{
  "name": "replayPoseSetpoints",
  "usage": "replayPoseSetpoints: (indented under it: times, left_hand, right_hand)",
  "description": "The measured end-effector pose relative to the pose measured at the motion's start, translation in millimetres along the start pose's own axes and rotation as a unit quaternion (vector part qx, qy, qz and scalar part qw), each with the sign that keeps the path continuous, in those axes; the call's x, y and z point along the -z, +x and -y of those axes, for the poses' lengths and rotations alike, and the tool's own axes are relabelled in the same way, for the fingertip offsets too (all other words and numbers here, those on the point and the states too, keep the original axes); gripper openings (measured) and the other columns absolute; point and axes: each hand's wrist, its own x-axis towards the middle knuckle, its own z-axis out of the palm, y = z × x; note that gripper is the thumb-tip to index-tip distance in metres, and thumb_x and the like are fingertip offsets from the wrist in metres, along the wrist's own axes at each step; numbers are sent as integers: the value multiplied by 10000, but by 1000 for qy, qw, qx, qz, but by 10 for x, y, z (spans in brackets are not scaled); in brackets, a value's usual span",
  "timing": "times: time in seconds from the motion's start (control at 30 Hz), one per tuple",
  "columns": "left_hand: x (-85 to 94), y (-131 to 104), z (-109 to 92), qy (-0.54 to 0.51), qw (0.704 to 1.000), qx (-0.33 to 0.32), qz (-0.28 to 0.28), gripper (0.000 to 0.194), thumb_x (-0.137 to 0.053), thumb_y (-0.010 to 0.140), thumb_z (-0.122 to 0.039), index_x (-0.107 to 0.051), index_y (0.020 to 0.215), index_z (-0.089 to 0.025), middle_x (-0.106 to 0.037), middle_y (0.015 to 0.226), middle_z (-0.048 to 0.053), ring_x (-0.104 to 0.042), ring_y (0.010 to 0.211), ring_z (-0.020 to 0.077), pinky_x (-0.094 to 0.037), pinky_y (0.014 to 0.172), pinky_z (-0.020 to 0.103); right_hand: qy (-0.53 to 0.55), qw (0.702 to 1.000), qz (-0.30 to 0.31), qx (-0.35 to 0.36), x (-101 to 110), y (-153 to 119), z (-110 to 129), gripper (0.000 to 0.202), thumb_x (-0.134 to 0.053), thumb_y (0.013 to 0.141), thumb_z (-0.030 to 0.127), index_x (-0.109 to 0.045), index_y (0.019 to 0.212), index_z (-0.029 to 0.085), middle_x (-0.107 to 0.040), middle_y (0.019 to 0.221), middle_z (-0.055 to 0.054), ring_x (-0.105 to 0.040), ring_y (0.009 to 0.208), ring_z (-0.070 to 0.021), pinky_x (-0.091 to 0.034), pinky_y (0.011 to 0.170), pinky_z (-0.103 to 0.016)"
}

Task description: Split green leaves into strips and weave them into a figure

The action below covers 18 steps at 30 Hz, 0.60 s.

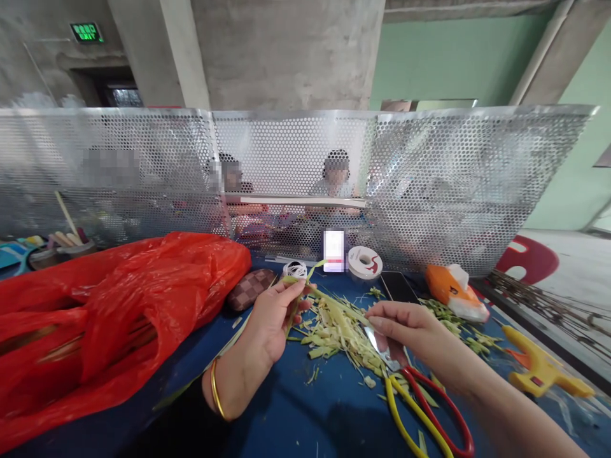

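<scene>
My left hand (274, 321), with a gold bangle at the wrist, pinches a pale green leaf strip (319, 273) above the blue table. Its fingers and thumb are pressed together around it. At the right, my right hand (401, 327) is closed, thumb against forefinger, near the strip's other side; what it pinches is too small to make out. Scissors (420, 413) with red and yellow handles lie just below my right hand, their blades partly hidden by its fingers. Between the two hands spreads a pile of cut pale green leaf scraps (334, 327).
A red plastic bag (157, 292) covers the left side. Behind the hands are a patterned pouch (251, 287), white cord (294, 271), a ribbon spool (365, 261) and a phone (399, 287). A tissue pack (451, 289) and yellow glue gun (539, 366) lie right. People sit behind a perforated screen (296, 140).
</scene>
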Motion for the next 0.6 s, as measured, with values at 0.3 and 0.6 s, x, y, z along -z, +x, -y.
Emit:
replayPoseSetpoints:
  times: [0.3,0.6]
  left_hand:
    - [-52,-79,29,67,991,15,115,160,-749,726,-268,-704,787,-127,-726,833,68,-585,515,59,-336,436,161]
    - [-175,-334,118,263,925,13,275,179,-686,746,-316,-701,749,-137,-726,754,52,-556,449,61,-291,419,178]
  right_hand:
    - [-215,951,-174,140,248,20,-32,280,-558,865,444,-661,792,194,-586,593,0,-528,511,-142,-409,478,-256]
    - [-255,930,-77,253,-60,-39,-1,363,-502,926,411,-706,712,200,-678,779,-57,-617,777,-216,-480,738,-351]
